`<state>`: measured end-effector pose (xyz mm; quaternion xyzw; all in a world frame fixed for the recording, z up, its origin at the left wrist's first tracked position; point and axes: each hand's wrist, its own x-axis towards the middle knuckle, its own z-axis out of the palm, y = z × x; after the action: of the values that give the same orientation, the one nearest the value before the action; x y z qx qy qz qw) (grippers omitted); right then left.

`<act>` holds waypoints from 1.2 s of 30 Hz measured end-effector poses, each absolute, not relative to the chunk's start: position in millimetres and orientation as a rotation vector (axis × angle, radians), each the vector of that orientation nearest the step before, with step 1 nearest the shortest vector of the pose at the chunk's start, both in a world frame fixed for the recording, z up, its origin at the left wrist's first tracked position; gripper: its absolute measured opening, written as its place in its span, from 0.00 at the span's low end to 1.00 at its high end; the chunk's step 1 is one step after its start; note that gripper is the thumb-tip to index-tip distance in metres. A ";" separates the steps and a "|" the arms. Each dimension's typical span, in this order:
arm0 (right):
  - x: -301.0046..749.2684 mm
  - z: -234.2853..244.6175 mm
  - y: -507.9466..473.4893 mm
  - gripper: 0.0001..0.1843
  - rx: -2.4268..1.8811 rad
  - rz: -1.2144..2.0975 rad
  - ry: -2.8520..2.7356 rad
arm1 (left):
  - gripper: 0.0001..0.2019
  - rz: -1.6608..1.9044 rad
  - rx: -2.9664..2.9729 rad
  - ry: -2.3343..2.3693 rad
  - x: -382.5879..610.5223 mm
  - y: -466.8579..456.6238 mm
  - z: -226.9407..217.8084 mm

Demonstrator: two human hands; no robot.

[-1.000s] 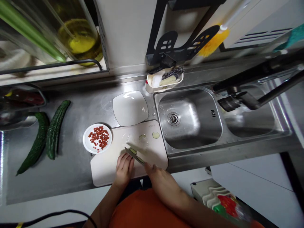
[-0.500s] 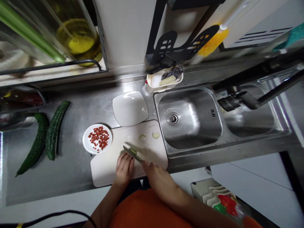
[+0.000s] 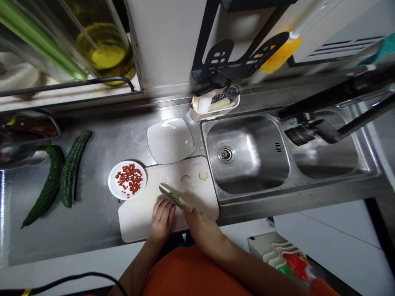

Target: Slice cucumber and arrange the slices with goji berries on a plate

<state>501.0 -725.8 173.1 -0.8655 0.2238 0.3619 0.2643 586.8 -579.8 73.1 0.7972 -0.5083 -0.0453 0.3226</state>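
My right hand (image 3: 202,228) is closed around the handle of a kitchen knife (image 3: 167,194), whose blade slants up and left over the cutting board (image 3: 135,224). Curled against the near side of the blade, my left hand (image 3: 162,218) steadies a piece of cucumber that its fingers mostly hide. Pale green cut cucumber (image 3: 175,197) shows beside the blade. Farther up the board lie a thin cucumber slice (image 3: 203,176) and a curved sliver of cucumber (image 3: 185,178).
A white dish of chopped red bits (image 3: 112,190) overlaps the board's left corner. Behind the board sits a square white plate (image 3: 170,139). Two whole cucumbers (image 3: 71,172) lie left on the steel counter. The sink (image 3: 253,164) adjoins the right side, under a black faucet (image 3: 308,131).
The knife and my right hand have shifted slightly left, and the blade's tilt has changed. My left hand stays in nearly the same place on the board.
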 end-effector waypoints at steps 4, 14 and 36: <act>501.8 170.5 -725.9 0.21 -2.314 0.978 0.607 | 0.11 -0.122 2.080 -1.327 586.9 -580.9 74.0; 504.8 162.4 -726.0 0.23 -2.325 0.902 0.600 | 0.14 -0.146 2.082 -1.337 586.6 -581.7 77.5; 499.5 127.9 -719.2 0.32 -2.261 0.774 0.688 | 0.17 -0.156 2.099 -1.304 585.7 -582.0 78.3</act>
<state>499.5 -719.2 127.9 -0.8608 0.2620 0.2948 0.3217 585.7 -582.0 78.3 0.8013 -0.4977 -0.0594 0.3267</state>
